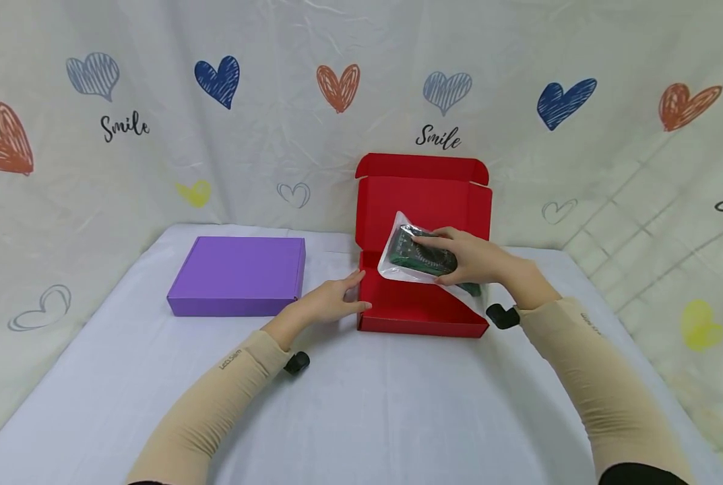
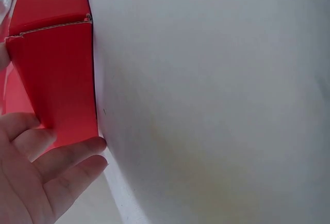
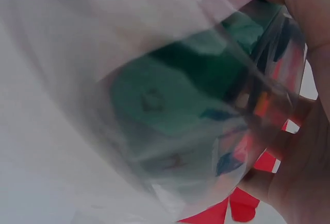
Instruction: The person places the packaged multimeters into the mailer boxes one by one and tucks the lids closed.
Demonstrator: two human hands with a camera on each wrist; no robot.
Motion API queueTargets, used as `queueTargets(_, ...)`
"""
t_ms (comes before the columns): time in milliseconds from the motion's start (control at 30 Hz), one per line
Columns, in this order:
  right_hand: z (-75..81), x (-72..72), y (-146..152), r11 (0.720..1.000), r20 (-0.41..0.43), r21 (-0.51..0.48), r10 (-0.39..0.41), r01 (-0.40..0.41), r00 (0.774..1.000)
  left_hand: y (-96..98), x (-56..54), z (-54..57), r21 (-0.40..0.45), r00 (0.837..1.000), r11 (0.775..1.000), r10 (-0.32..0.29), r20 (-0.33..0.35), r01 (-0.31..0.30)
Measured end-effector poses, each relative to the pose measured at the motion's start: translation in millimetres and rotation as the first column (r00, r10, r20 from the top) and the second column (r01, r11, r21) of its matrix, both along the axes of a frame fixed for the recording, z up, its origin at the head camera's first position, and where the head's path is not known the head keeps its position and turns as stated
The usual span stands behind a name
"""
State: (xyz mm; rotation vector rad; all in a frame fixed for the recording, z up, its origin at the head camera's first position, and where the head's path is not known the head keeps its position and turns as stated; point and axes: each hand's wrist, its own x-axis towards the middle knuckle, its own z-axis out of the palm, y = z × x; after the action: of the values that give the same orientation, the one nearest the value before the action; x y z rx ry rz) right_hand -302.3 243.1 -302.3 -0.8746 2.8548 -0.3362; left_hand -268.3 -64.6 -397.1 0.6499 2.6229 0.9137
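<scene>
My right hand [image 1: 478, 259] grips a clear plastic bag [image 1: 391, 271] with a dark green and black item [image 1: 412, 250] inside. The bag is tilted, over the open red cardboard box [image 1: 423, 325]. Close up in the right wrist view, the see-through bag [image 3: 170, 105] covers much of the frame, with fingers around its edge. My left hand [image 1: 326, 300] rests at the box's left side, fingers extended. In the left wrist view its fingertips touch the red side wall [image 2: 59, 84]. The bag and right hand hide part of the box's inside.
A closed purple box [image 1: 236, 273] lies to the left of the red one. The red box's lid [image 1: 422, 168] stands upright at the back, near a curtain [image 1: 385, 40] printed with hearts. A white cloth [image 1: 367, 404] covers the table.
</scene>
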Motion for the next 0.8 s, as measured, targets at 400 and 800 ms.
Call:
queueTargets(400, -17.8, -16.2, -26.2, 0.998, 0.060, 0.047, 0.046, -0.049, 0.997, -0.4, 0.5, 1.8, 0.005, 1.000, 1.000, -0.007, 0.002, 0.006)
queueTargets(800, -29.3, -21.4, -32.2, 0.997, 0.131, 0.060, 0.033, -0.041, 0.991, -2.3, -0.2, 4.9, 0.007, 0.999, 1.000, -0.021, 0.030, 0.021)
